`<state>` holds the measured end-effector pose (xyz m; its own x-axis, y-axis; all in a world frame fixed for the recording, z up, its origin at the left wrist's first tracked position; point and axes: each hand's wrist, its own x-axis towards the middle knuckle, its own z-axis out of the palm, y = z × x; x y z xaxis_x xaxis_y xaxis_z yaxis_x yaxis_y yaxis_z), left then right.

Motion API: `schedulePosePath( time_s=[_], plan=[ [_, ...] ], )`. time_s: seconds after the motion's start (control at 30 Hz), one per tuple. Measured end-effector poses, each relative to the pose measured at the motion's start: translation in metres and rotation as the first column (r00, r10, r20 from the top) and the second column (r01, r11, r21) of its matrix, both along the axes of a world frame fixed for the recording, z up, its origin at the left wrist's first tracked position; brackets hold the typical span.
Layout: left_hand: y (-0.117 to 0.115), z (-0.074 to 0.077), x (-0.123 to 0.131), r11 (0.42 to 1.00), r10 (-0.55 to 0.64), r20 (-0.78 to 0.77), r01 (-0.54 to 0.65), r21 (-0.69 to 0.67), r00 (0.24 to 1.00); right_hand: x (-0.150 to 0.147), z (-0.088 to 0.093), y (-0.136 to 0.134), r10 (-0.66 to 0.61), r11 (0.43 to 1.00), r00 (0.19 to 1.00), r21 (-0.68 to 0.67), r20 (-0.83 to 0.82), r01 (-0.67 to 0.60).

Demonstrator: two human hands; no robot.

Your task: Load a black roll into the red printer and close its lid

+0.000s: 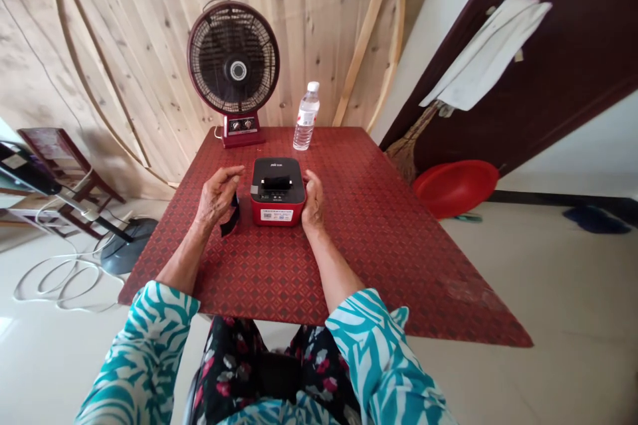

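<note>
left hand (216, 198): raised, left fingers (230, 176) curled | right hand (312, 202): lower, right fingers (313, 179) curled | left forearm (185, 259), right forearm (331, 265): bare, angled inward

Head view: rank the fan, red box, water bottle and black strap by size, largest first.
1. Fan
2. Red box and water bottle: too close to rank, as the box sits nearer the camera
3. Black strap

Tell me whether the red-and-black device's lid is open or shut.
Shut: the device's black lid sits flat on its red base, with no gap showing.

Bright, even daylight; warped wide-angle edges
</note>
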<state>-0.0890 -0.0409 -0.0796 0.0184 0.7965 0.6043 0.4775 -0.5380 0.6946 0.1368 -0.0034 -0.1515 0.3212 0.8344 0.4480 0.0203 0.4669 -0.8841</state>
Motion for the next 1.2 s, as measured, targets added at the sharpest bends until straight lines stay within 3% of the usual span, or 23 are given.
schedulePosePath(
  time_s=[0.17, 0.3, 0.4, 0.57, 0.77, 1.2],
  plan=[
    [0.000, -0.006, -0.007, 0.999, -0.013, -0.058, 0.011, -0.043, 0.998, -0.001, -0.007, 0.006, 0.007, 0.987, 0.997, -0.162, -0.082, -0.020],
    [0.001, -0.002, 0.001, 0.973, -0.047, 0.207, 0.091, -0.212, 0.977, 0.000, -0.011, 0.012, -0.010, 0.984, 0.999, -0.176, -0.048, 0.002],
    [0.001, 0.006, 0.011, 0.924, -0.022, 0.379, 0.163, -0.345, 0.925, 0.000, -0.013, 0.015, -0.007, 0.989, 1.000, -0.150, -0.028, 0.003],
    [0.002, 0.017, 0.023, 0.815, -0.008, 0.440, 0.260, -0.518, 0.898, -0.001, -0.009, 0.012, 0.015, 0.985, 0.999, -0.174, -0.050, -0.024],
    [0.005, 0.021, 0.020, 0.741, -0.024, 0.518, 0.363, -0.565, 0.855, -0.003, -0.007, 0.014, 0.036, 0.982, 0.994, -0.182, -0.104, -0.054],
    [0.004, 0.030, 0.019, 0.620, 0.050, 0.549, 0.405, -0.672, 0.835, -0.003, -0.010, 0.017, 0.025, 0.982, 0.993, -0.184, -0.117, -0.046]
  ],
)
